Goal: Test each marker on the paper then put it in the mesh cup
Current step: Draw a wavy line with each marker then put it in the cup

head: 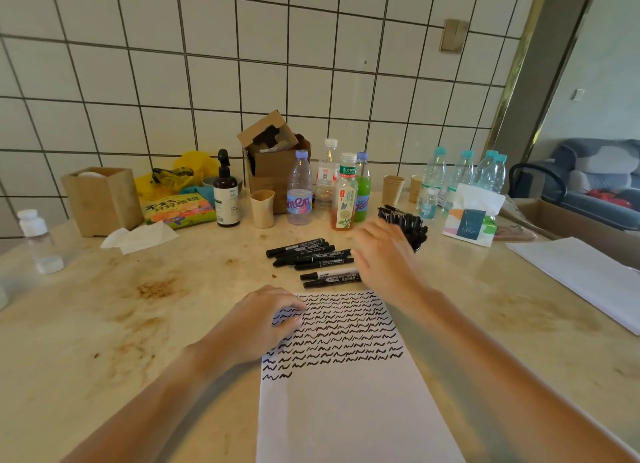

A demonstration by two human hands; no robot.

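Several bottles crowd behind loose markers; right hand spread, empty, between markers and mesh cup; left hand flat on paper.

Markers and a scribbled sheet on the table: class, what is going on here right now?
A person sits at a cluttered table, testing markers. The left hand rests on the paper, which carries many rows of black squiggles. The right hand is open and holds nothing, hovering between the loose markers lying beyond the paper and the mesh cup, already crowded with markers. Several markers remain untested on the table.
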